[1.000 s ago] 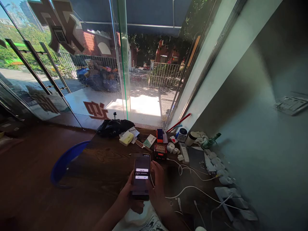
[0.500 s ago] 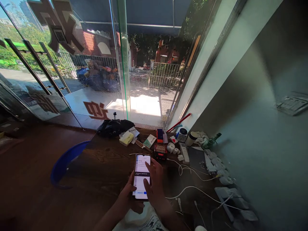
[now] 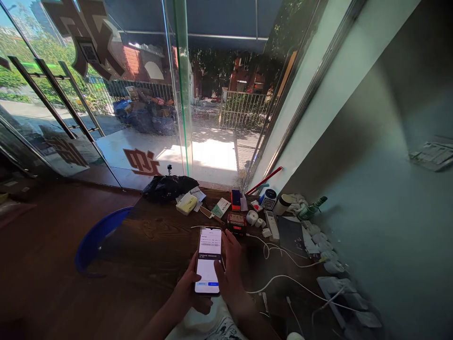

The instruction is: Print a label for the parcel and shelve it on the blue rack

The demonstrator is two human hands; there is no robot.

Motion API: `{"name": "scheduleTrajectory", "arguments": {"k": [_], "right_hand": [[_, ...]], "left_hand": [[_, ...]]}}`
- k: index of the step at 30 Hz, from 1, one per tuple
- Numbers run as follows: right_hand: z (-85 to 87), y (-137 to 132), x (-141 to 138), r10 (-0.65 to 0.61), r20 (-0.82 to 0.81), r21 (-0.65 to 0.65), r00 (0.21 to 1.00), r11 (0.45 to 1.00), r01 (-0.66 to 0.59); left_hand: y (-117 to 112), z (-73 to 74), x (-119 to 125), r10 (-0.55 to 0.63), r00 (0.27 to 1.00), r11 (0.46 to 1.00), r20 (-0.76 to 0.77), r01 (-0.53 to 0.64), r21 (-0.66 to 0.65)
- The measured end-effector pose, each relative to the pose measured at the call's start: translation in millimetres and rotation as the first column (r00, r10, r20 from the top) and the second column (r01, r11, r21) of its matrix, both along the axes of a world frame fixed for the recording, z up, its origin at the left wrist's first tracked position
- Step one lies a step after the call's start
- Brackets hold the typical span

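Note:
A smartphone (image 3: pixel 208 259) with a bright white screen is held upright over the near edge of the dark wooden table (image 3: pixel 155 245). My left hand (image 3: pixel 186 293) wraps round its lower left side from below. My right hand (image 3: pixel 230 271) grips the phone's right edge, thumb lying on the lower part of the screen.
Behind the phone lie a red-black box (image 3: pixel 236 223), an orange box (image 3: pixel 235 198), a yellow pack (image 3: pixel 186 203), a black bag (image 3: pixel 166 185), a remote (image 3: pixel 272 224) and white cables (image 3: pixel 283 278) with power strips (image 3: pixel 339 293) along the wall. A blue chair (image 3: pixel 95 236) stands left.
The phone's screen went from dark with a dialog to a bright white page. My right thumb shifted across the screen; both hands stayed in place.

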State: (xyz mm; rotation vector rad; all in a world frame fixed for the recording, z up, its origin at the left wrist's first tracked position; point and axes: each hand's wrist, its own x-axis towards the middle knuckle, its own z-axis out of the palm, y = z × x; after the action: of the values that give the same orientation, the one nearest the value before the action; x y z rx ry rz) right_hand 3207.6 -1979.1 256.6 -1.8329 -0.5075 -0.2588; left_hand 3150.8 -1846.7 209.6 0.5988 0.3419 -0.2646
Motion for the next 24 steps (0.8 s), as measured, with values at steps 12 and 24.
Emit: {"name": "scheduleTrajectory", "arguments": {"k": [12,24], "right_hand": [[5.0,2,-2,0.305,-0.629,0.389,0.715,0.920,-0.050],[15.9,-11,-4,0.433,-0.587,0.454,0.684,0.876,-0.165]], "left_hand": [[1,-14.3,1,0.035,0.999,0.999,-0.002,-0.035,-0.011],[0,-9.8,2,0.025,1.000,0.999,0.014,-0.024,-0.022]]}}
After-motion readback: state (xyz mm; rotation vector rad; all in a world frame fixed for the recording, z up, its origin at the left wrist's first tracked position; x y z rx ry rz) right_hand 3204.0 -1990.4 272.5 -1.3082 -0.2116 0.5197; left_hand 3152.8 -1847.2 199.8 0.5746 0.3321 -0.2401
